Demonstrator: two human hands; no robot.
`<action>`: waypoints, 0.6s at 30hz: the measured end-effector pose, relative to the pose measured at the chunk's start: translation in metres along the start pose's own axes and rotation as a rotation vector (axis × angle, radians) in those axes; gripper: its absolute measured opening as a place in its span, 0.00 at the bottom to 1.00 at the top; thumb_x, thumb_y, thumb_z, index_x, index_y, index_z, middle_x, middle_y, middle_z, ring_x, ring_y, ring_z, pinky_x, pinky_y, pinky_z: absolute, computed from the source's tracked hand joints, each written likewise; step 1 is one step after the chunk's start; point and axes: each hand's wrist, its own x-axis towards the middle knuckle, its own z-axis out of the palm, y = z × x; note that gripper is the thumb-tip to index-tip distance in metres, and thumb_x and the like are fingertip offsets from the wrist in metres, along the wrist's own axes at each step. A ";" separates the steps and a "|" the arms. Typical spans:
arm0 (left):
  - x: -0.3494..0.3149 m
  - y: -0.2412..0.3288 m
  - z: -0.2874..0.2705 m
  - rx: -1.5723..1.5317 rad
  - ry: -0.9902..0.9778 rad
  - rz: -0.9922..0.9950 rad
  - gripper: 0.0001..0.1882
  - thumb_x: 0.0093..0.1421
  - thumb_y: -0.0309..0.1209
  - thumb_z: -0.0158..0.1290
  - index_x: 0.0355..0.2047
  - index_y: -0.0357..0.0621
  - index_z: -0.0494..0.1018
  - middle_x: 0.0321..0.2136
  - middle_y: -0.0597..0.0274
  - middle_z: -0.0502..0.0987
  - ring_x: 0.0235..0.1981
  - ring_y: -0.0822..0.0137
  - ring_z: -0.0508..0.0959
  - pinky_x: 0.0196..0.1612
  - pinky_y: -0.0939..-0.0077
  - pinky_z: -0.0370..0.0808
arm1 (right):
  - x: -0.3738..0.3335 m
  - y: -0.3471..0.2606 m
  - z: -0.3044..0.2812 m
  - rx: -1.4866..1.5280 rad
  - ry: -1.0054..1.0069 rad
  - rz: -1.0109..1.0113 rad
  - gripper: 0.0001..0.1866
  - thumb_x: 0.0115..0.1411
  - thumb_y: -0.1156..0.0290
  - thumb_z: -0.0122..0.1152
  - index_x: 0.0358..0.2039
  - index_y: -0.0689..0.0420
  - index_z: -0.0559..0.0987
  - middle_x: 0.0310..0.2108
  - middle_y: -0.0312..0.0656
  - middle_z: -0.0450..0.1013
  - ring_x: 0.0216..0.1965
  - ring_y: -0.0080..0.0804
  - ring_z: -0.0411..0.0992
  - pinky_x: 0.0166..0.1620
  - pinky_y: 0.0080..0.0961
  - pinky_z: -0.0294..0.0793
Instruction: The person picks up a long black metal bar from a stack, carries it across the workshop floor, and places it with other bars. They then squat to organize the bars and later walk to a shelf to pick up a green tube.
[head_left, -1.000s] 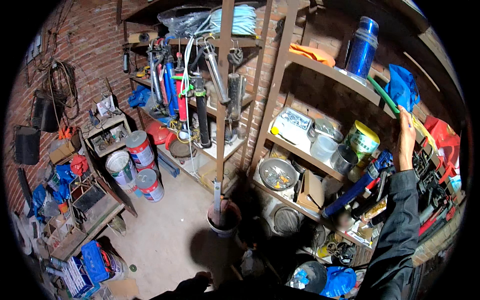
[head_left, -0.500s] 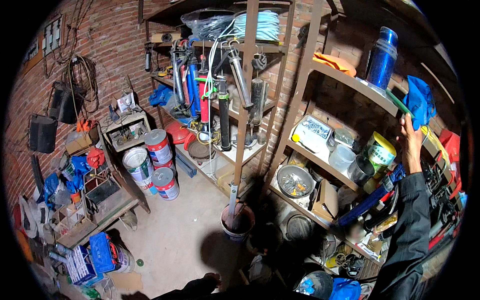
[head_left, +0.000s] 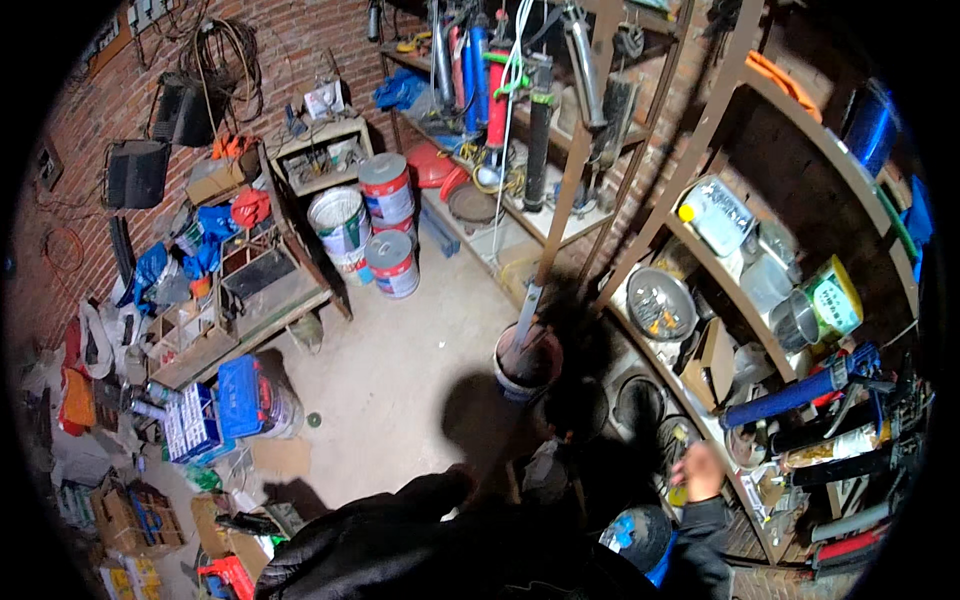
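Observation:
My right hand [head_left: 703, 472], blurred by motion, is in front of the lower right shelf, beside the round pans and tins there. Its fingers are smeared, so I cannot make out whether anything is in them. Nearest below it stands a dark bucket [head_left: 640, 537] with blue bits inside. My left hand [head_left: 458, 484] is a dark shape in shadow at the end of a black sleeve, above the floor and left of a bucket [head_left: 527, 385] with a grey metal bar in it. The left fingers are hidden.
Shelves on the right bear a metal bowl [head_left: 661, 304] of hardware, a yellow-green tub [head_left: 836, 298] and a blue caulking gun [head_left: 785, 397]. More caulking guns hang on the middle rack. Paint buckets [head_left: 391, 264] stand at the back. Wooden trays [head_left: 255, 277] and a blue box [head_left: 240, 397] are left.
My right hand has dropped from the upper shelf edge by the blue cloth to the lower shelf. My view has shifted down and right, and the left sleeve shows more.

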 end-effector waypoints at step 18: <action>0.043 -0.016 0.001 -0.572 -0.211 -0.711 0.16 0.54 0.43 0.52 0.37 0.46 0.71 0.32 0.53 0.76 0.32 0.56 0.78 0.33 0.59 0.77 | -0.330 0.356 0.054 0.004 0.326 0.808 0.15 0.56 0.60 0.54 0.33 0.60 0.75 0.28 0.43 0.75 0.28 0.32 0.74 0.33 0.32 0.75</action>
